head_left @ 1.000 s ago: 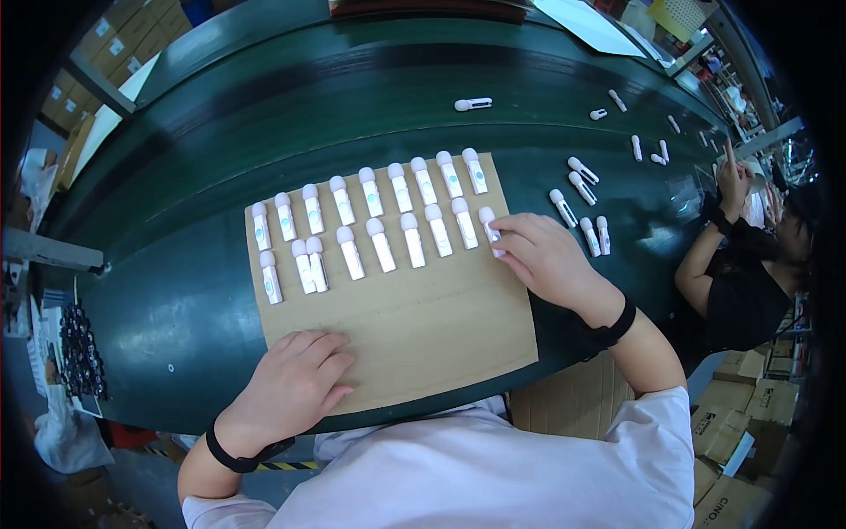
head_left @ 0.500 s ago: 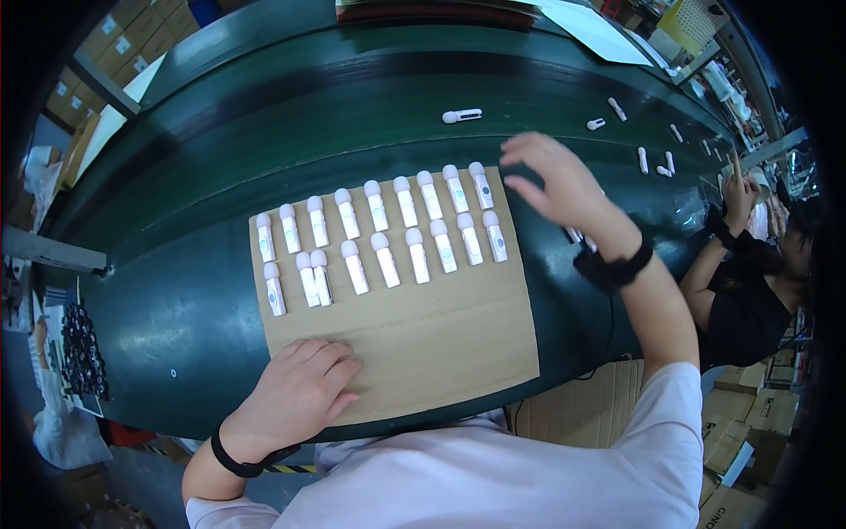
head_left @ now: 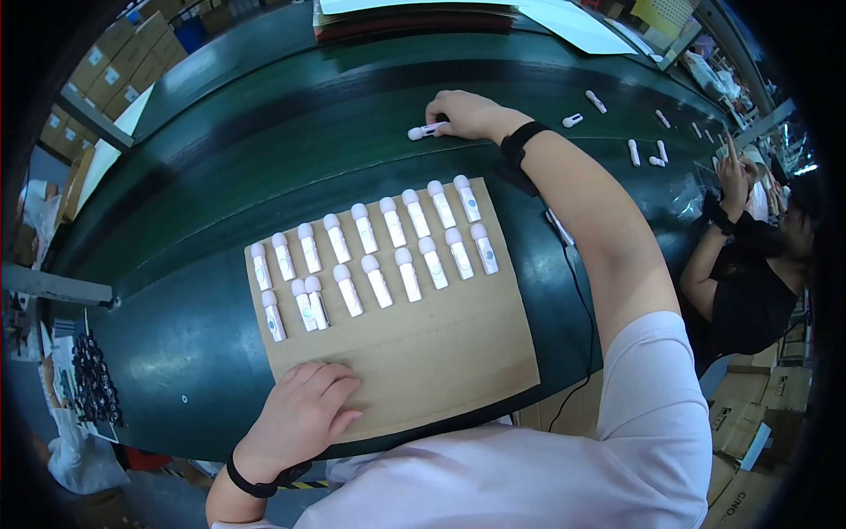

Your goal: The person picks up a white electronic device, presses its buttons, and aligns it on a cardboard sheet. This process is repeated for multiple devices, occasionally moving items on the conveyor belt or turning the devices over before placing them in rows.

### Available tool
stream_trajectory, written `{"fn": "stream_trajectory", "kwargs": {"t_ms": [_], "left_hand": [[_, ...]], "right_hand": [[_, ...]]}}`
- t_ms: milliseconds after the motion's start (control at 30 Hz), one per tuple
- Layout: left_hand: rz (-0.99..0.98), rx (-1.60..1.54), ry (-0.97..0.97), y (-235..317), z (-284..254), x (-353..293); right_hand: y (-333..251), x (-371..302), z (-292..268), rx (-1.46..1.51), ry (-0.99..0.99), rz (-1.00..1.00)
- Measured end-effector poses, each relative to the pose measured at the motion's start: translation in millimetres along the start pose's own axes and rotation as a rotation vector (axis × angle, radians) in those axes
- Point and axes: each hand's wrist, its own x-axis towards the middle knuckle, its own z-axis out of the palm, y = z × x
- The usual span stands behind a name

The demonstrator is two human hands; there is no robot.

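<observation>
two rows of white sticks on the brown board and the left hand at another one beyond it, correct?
Wrong hand: the head view shows the right hand at another white stick beyond the brown board, which does bear two rows of white sticks.

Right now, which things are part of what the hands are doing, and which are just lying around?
In the job, it seems:
- white stick at the right hand
- brown cardboard sheet under the left hand
- two rows of white sticks on it
- loose matching sticks, right

Just lying about, probably:
- cardboard boxes, upper left
- black parts heap, left
- clear plastic, right
</observation>
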Motion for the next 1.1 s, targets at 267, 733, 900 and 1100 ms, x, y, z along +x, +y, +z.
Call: {"fn": "stream_trajectory", "kwargs": {"t_ms": [267,733,900,1100], "left_hand": [[0.013,-0.03,0.028,-2,2,-2],[0.063,-0.364,0.336,8,-2,-14],[0.064,-0.558,0.452,29,13,-2],[0.079,-0.572,0.534,25,27,-8]], "right_hand": [[-14,-62,-25,0.243,0.138,0.098],[-204,-270,-19,0.787,0.334,-0.132],[-245,-255,12,0.849,0.409,-0.232],[-266,-251,21,1.2,0.339,-0.106]]}}
